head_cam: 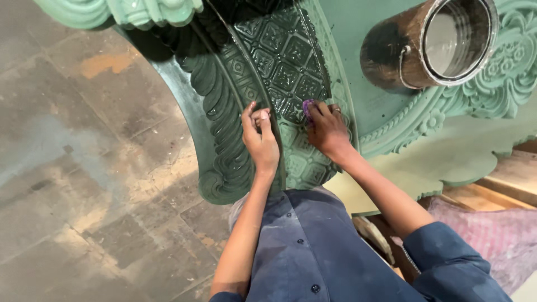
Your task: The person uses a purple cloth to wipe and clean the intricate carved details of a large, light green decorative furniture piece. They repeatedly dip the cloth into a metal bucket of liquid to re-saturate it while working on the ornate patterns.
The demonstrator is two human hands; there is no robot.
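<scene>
A large carved wooden piece (235,84) painted green curves across the upper middle, with a wet dark-green band of square relief patterns and a scalloped rim. My right hand (327,130) presses a small purple cloth or pad (308,106) onto the patterned band. My left hand (259,136) rests on the carving just left of it, fingers curled with the tips touching the ridge between rim and band; nothing is visible in it.
A dark metal can (403,53) holding pale liquid stands on the lighter green part at top right. Stained concrete floor (84,168) lies to the left. A pink woven sack (492,235) and wooden boards (503,184) sit at lower right.
</scene>
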